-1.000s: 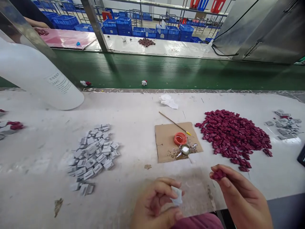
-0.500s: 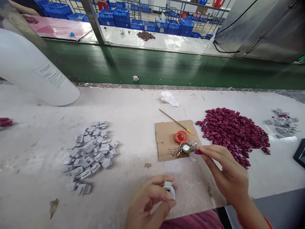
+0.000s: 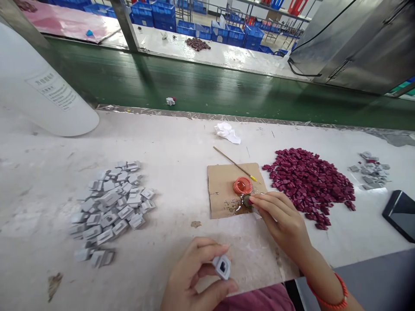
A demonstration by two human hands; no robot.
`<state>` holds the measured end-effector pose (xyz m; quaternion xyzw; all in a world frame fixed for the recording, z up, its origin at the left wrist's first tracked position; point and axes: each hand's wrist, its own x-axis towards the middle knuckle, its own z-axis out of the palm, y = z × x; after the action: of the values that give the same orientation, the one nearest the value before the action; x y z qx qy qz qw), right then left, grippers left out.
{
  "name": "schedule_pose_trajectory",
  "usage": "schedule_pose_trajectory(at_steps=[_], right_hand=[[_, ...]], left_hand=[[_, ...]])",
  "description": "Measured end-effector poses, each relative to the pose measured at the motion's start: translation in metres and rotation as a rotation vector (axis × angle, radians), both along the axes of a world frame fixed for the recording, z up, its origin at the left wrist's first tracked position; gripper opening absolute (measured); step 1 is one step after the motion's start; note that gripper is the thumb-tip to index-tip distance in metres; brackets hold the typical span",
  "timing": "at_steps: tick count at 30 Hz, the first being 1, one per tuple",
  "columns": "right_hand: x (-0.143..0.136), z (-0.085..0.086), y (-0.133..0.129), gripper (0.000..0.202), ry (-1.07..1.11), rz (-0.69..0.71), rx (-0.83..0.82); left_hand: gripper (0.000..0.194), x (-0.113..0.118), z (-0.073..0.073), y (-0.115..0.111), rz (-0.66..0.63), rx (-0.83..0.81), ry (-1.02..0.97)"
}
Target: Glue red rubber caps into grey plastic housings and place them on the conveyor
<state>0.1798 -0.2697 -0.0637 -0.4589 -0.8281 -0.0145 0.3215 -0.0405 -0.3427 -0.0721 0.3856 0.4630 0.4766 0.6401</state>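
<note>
My left hand (image 3: pixel 197 276) pinches a small grey plastic part (image 3: pixel 222 267) near the table's front edge, its square opening facing up towards me. My right hand (image 3: pixel 282 218) is closed, fingertips together, at a bottle cap (image 3: pixel 247 200) on a piece of cardboard (image 3: pixel 218 183). A sliver of a maroon plastic piece (image 3: pixel 250 198) shows between those fingertips; the rest is hidden. Beside the cap stands a small red-orange cup (image 3: pixel 242 185) of liquid. Wet spots surround the cap. Behind the cup lies a thin stick (image 3: pixel 231 160) with a yellow tip.
Grey parts (image 3: pixel 113 207) are heaped on the left, maroon pieces (image 3: pixel 311 181) on the right. Farther right are more grey parts (image 3: pixel 371 170) and a black device (image 3: pixel 400 216). A white container (image 3: pixel 45 86), crumpled tissue (image 3: pixel 227 132) and green conveyor belt (image 3: pixel 201 86) lie beyond.
My right hand has moved left, bringing the maroon piece to the bottle cap. My left hand has turned the grey part so its opening shows more. The piece on the belt has shifted left in view.
</note>
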Motion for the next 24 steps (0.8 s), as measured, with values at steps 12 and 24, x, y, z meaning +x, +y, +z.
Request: schedule_pose_trajectory(at_steps=[12,24], right_hand=[[-0.001,0.004,-0.011,0.031,0.143,-0.119,-0.012],[-0.046,-0.012,-0.081,0.032,0.597,0.014,-0.358]], left_hand=[[0.035,-0.005,-0.009,-0.001,-0.125,0.132,0.235],[0.023,-0.003,-0.026,0.005,-0.14,0.526,0.643]])
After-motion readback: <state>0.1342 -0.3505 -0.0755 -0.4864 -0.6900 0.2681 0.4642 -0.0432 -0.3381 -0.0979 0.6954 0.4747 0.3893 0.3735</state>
